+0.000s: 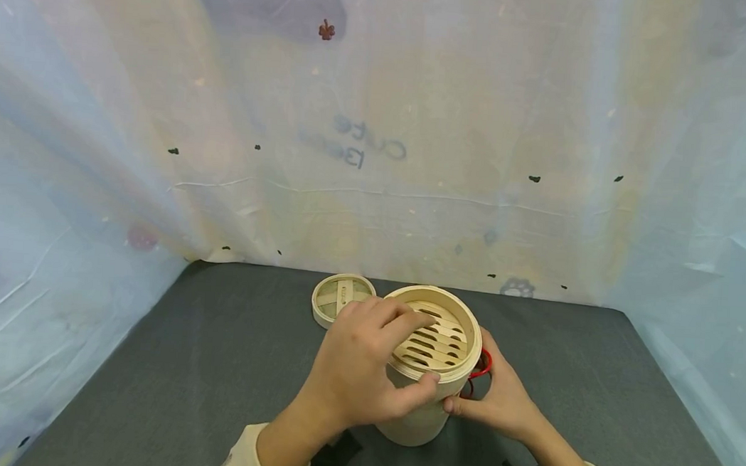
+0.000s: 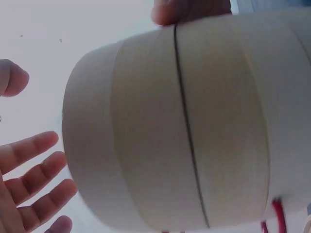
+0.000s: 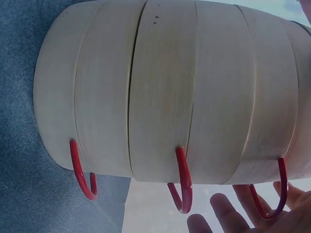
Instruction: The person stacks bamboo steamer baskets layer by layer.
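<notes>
A stack of pale bamboo steamer baskets (image 1: 409, 420) stands upright in the head view, its slatted top basket (image 1: 445, 341) facing up. My right hand (image 1: 502, 401) holds the stack's right side, thumb in front and fingers reaching behind, beside a red handle (image 1: 483, 364). Red handles also jut from the lower baskets (image 3: 163, 92) in the right wrist view. Over the left of the top rim hovers my left hand (image 1: 365, 364), its fingers spread and loosely bent. In the left wrist view, the left fingers (image 2: 41, 189) are apart from the basket wall (image 2: 150, 131).
Behind and left of the stack lies a round woven bamboo lid (image 1: 328, 301) with a crossing strip. The dark grey tabletop (image 1: 211, 366) extends to both sides. A pale printed plastic sheet (image 1: 444, 123) hangs at the back and sides.
</notes>
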Demonstrator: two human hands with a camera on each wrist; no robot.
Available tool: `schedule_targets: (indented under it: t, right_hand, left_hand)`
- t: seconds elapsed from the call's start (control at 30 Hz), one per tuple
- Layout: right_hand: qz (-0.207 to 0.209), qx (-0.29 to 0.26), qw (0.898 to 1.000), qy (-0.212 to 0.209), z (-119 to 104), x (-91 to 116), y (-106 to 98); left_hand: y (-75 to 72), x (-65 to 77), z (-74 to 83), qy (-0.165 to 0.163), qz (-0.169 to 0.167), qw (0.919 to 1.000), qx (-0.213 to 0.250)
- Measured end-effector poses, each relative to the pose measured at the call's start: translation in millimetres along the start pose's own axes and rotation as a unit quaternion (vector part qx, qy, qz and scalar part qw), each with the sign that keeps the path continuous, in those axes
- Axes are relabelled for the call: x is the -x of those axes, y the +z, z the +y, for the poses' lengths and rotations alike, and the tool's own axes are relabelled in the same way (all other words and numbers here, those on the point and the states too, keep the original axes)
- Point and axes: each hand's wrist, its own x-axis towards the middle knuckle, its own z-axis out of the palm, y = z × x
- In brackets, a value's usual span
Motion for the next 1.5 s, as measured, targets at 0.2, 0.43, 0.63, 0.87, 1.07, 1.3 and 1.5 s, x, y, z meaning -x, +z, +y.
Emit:
schedule_targets:
  t: [0.2,0.43,0.63,0.87,1.07,1.3,1.5]
  right_hand:
    - [0.007,-0.003,1.0,-0.013,0,-3,-1]
    - [0.007,-0.014,0.999,-0.035,0,-4,-2]
    - [0.001,-0.014,0.999,-0.036,0,-5,-3]
    - [0.002,-0.01,0.999,-0.034,1,-4,-4]
    - [0.003,-0.01,0.999,-0.035,0,-4,-4]
    - [0.007,-0.014,0.999,-0.038,2,-3,-4]
    - [0.009,-0.009,0.999,-0.038,3,-3,-4]
  left_hand:
    - [-9.7,-1.4,-11.7,-0.037,0.009,0.9993,0.0]
    - [-17.0,1.9,-26.0,-0.076,0.015,0.9969,-0.008]
    - [-20.0,8.3,-34.0,-0.109,0.007,0.9938,-0.02]
    - [-17.6,14.7,-42.9,-0.133,0.001,0.9909,-0.021]
    - [-13.7,20.7,-55.5,-0.146,0.004,0.9891,-0.024]
    - [-11.6,26.7,-68.2,-0.172,-0.005,0.985,-0.019]
    - [-9.5,31.5,-80.1,-0.169,-0.014,0.9856,-0.007]
